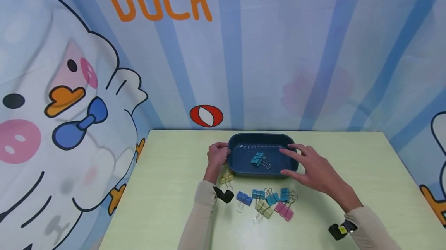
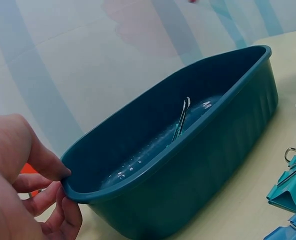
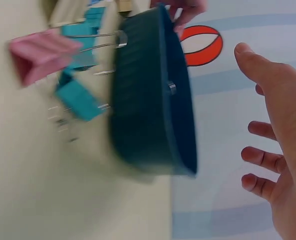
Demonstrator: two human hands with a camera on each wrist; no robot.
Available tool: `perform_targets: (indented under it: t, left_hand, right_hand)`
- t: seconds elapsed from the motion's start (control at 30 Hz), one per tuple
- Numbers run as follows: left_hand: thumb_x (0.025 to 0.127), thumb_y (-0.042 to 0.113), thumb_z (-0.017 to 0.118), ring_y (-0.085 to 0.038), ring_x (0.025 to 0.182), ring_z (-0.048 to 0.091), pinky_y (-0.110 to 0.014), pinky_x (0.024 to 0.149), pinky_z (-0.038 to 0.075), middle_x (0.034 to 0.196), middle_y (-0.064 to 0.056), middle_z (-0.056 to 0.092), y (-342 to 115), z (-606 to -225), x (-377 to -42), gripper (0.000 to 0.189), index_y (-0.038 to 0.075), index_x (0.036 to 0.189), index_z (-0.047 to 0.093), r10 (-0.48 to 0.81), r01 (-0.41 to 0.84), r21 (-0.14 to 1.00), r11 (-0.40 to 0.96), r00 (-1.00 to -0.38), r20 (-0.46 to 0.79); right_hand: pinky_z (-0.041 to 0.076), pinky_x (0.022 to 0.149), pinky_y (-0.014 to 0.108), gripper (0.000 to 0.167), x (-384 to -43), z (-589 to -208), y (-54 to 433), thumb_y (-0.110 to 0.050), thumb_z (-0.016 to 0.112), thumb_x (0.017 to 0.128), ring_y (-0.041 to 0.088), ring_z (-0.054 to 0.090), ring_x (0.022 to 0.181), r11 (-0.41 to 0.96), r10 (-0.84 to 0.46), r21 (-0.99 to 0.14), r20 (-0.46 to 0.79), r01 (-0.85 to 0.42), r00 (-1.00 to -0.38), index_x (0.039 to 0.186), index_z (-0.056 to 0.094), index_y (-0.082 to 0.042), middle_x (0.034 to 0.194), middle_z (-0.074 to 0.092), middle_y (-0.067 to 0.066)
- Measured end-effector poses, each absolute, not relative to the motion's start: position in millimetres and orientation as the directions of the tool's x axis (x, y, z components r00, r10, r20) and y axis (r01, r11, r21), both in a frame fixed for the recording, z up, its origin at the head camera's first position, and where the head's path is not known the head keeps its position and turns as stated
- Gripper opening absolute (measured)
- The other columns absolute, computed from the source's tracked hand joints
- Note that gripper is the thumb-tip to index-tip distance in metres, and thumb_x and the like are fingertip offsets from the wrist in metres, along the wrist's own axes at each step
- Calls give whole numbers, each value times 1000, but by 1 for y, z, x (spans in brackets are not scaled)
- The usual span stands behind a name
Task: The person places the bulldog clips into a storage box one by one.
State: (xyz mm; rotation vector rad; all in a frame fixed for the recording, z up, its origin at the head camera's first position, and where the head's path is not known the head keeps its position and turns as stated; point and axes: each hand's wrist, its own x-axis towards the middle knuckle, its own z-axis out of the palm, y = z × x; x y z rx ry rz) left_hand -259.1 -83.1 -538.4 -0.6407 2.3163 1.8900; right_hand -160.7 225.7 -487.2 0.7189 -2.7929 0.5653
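The tray [image 1: 240, 161] is located on the table [image 1: 163, 203] with its long axis set crosswise before the person, and each short end is faced by one hand. The left end is secured: the rim there is pinched between the thumb and fingers of the left hand [image 1: 217, 154], and the body of the tray extends to the right from this grip. The right end is flanked by the right hand [image 1: 315, 168], whose thumb and fingers are spread wide and by which nothing is held. In the head view its fingertips are overlapped with the right end of the tray; in the right wrist view a gap is shown, so contact is not indicated. The governing relation is judged to be this end-to-end alignment, with the left hand nearer, being at the rim itself. Inside the tray, a teal binder clip [image 1: 257, 159] is positioned near the middle, between the hands, its wire handles directed to the right. On the near side of the tray, a blue clip [image 1: 244, 198], three teal clips [image 1: 273, 199], a yellow clip [image 1: 265, 208] and a pink clip [image 1: 285, 211] are grouped. A second yellow clip [image 1: 226, 178] is found beside the near left corner. Whether the tray's base is fully seated cannot be told.
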Motion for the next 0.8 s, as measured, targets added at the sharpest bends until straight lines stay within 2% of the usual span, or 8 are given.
perform_targets:
  t: [0.17,0.3,0.5,0.63,0.8]
  left_hand:
    - [94,3,66,-21,81,60,-29,64,50,106,-13,72,-83,-541,-260,23,3,115,76,-264,-374,916,145,-907,-328]
    - [94,3,65,-21,78,57,-29,63,49,105,-13,71,-85,-538,-259,23,2,115,75,-262,-370,919,138,-908,-326]
    - [94,2,65,-21,77,56,-29,62,48,102,-12,70,-87,-538,-261,24,1,116,75,-254,-368,919,138,-910,-327]
    - [94,2,65,-21,76,56,-29,62,48,101,-11,70,-87,-539,-261,24,1,115,75,-253,-369,919,142,-911,-327]
    - [93,2,66,-19,72,55,-29,61,48,97,-10,69,-87,-539,-260,23,1,114,75,-255,-364,920,148,-912,-320]
  right_hand:
    - [62,80,49,57,-135,-519,233,-33,88,89,37,64,122,772,-430,-358,315,-525,-846,141,70,-19,140,65,14]
    - [62,84,47,47,-120,-546,231,-24,86,90,30,66,120,746,-448,-385,314,-544,-837,136,74,-21,135,68,7]
    - [60,92,53,46,-112,-572,234,-11,76,93,31,63,124,761,-442,-437,193,-480,-876,137,74,-24,140,66,7]
    - [58,95,55,45,-112,-579,237,-10,75,93,31,61,125,768,-452,-445,131,-460,-882,136,74,-27,142,66,6]
    - [59,91,47,39,-114,-586,238,-16,78,95,25,63,116,756,-499,-407,150,-513,-854,133,76,-25,135,70,4]
